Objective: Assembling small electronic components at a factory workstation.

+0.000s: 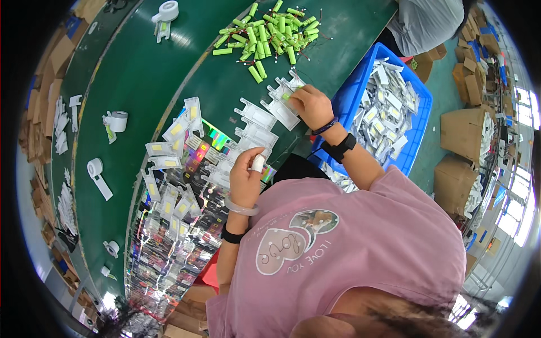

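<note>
My right hand [311,106] is closed, fingertips down on a small green battery [285,96] at a white plastic housing [282,114]. Another bit of green shows just behind the fingers. Lower and to the left, my left hand [243,183] has bent, pinched fingers, one wrapped in white. It is beside the row of open housings [256,137]; what it grips, if anything, is hidden. Beyond the right hand lies a heap of green batteries [265,35] with thin dark and red wires. Several white units with yellow patches [176,130] lie left of the row.
A blue crate [420,132] full of white units stands at my right. Shiny printed sheets [169,256] cover the near left of the green table [197,67]. White tape rolls [117,121] rest further left. Cardboard boxes [459,135] stand right, and a person in grey [425,25] sits beyond.
</note>
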A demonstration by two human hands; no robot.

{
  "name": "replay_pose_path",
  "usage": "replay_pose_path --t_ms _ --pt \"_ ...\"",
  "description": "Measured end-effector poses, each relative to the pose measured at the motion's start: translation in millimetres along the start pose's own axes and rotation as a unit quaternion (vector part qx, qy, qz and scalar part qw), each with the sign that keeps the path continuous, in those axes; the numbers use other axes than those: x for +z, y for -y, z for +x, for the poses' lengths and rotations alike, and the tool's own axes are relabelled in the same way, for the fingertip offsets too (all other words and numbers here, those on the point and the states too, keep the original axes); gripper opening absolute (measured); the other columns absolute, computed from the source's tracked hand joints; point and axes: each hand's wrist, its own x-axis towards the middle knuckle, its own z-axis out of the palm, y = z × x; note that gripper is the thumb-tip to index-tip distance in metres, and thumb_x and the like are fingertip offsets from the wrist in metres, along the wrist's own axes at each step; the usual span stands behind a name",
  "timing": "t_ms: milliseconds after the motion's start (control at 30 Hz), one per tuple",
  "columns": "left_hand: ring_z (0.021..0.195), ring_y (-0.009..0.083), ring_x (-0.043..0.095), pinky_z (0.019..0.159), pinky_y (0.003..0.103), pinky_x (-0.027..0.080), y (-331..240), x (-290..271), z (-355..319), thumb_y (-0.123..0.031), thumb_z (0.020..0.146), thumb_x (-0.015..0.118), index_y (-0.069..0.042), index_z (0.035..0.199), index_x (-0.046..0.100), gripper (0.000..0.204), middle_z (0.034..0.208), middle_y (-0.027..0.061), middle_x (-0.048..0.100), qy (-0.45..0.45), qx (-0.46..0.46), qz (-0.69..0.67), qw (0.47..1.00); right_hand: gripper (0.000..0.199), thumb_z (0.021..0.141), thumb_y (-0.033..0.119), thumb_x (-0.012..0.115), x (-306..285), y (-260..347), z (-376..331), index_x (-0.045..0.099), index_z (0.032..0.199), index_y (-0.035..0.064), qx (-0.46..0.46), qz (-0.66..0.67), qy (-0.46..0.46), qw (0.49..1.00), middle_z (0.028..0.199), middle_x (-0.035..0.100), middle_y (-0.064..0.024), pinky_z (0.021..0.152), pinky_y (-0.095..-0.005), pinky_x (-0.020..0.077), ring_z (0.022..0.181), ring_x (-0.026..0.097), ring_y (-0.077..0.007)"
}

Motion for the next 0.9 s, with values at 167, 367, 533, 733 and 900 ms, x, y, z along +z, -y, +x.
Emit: replay_pose_path --t_ms 167,367,533,733,900 --pt "0.074 0.0056 0.056 0.064 0.018 0.048 2 -3 -3 -0.006 0.092 0.049 -0.005 0.115 0.057 0.025 0.098 0.0041 0.062 -0.002 -0.004 0.002 1.0 0.008 0.077 0.012 0.065 -11 -5 5 0.065 0.083 0.007 0.047 0.039 0.071 0.996 0.077 0.059 -0.0109 0.062 -0.0384 0.0483 0.07 0.061 -0.0304" --pt "0.075 0.006 0.056 0.064 0.018 0.048 3 -3 -5 -0.005 0.092 0.048 -0.005 0.116 0.057 0.026 0.1 0.0045 0.062 0.007 0.008 0.006 1.0 0.005 0.076 0.013 0.063 -14 1 10 0.064 0.078 0.0088 0.025 -0.052 0.081 0.995 0.071 0.06 -0.0089 0.062 -0.0389 0.0486 0.069 0.061 -0.0297" --pt "0.077 0.0063 0.057 0.065 0.018 0.048 3 -2 -7 -0.004 0.092 0.048 -0.005 0.117 0.056 0.027 0.101 0.0046 0.061 0.0 0.007 0.007 1.0 0.006 0.074 0.017 0.065 -4 5 5 0.062 0.075 0.0123 0.029 -0.125 0.073 0.989 0.068 0.06 -0.0067 0.062 -0.039 0.0477 0.067 0.062 -0.0268" --pt "0.076 0.0062 0.056 0.064 0.018 0.047 4 -5 -8 -0.003 0.091 0.047 -0.005 0.116 0.057 0.027 0.099 0.0042 0.061 -0.012 0.005 -0.013 1.0 0.008 0.073 0.019 0.068 -12 16 1 0.064 0.078 0.0148 0.008 -0.14 0.038 0.989 0.076 0.061 -0.0042 0.062 -0.0385 0.047 0.066 0.061 -0.0259" --pt "0.074 0.0059 0.056 0.064 0.018 0.046 12 -10 -11 -0.003 0.091 0.048 -0.006 0.116 0.057 0.028 0.099 0.0037 0.061 -0.027 0.03 0.031 0.999 0.005 0.075 0.019 0.068 -27 37 37 0.065 0.077 0.0158 -0.077 -0.056 -0.053 0.994 0.08 0.061 -0.0043 0.062 -0.0387 0.0471 0.066 0.061 -0.0278"
